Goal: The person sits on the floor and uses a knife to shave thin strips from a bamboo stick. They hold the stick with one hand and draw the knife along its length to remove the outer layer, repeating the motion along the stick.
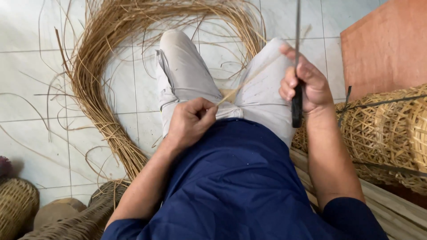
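Left hand (pixel 189 122) fingers pinched on thin cane strip (pixel 249 80), kept taut across lap; right hand (pixel 307 84) fingers clenched around knife (pixel 296 104), blade upright against strip for shaving.

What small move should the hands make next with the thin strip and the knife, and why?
Probably the left hand should draw the thin strip back toward the body. It already pinches one end, the strip runs taut up to the knife, and the right hand holds the blade upright against it, so pulling would likely shave it.
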